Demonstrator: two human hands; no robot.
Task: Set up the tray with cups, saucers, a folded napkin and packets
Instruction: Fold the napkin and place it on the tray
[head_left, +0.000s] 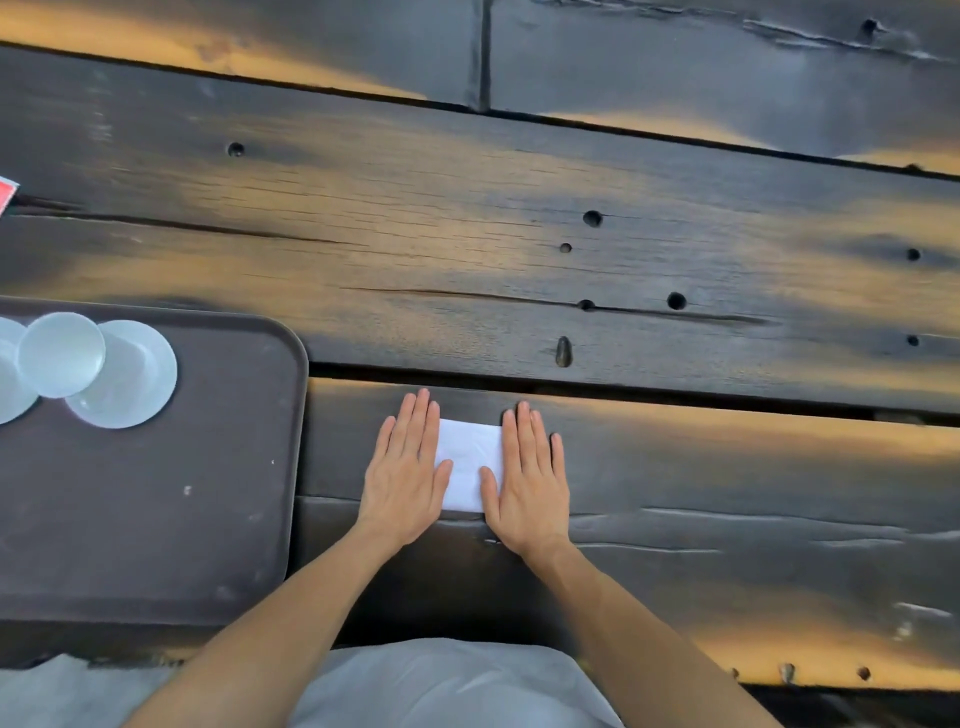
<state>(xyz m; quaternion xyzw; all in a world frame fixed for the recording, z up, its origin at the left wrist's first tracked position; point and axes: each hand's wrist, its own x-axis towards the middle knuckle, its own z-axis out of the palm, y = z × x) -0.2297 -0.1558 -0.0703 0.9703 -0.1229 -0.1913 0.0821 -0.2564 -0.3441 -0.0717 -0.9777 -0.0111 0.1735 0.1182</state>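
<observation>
A white folded napkin (469, 462) lies flat on the dark wooden table, just right of the tray. My left hand (408, 470) presses palm-down on its left part and my right hand (530, 478) presses palm-down on its right part, fingers straight and together. The dark brown tray (218, 493) sits at the left. At its far left corner stand a pale saucer (137, 384) and a pale cup (61, 354) overlapping it. Another saucer (8, 384) is cut off by the frame's left edge. A red and white packet (6, 192) peeks in at the left edge.
The table is made of rough dark planks with gaps, cracks and knot holes (592, 218). Its near edge runs along the bottom, with my light grey clothing (441, 686) below it.
</observation>
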